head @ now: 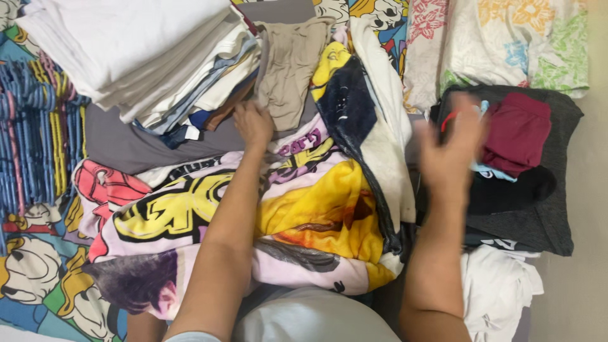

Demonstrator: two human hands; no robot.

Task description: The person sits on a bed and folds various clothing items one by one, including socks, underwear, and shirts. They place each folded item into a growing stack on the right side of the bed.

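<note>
My left hand (253, 123) reaches forward and rests at the foot of a tall stack of folded white and pale clothes (139, 57), beside a beige garment (288, 69); its fingers are curled on the cloth, and whether it grips anything is unclear. My right hand (449, 149) is blurred with motion, fingers spread, above a pile of dark clothes (538, 209) topped by a maroon folded piece (516, 133). Under both forearms lies a bright cartoon-print blanket (316, 202) in yellow, pink and purple.
A bundle of blue plastic hangers (35, 139) lies at the left. Floral-print pillows (506, 41) sit at the top right. A crumpled white garment (497, 288) lies at the lower right. A cartoon-print bedsheet (38, 278) covers the surface.
</note>
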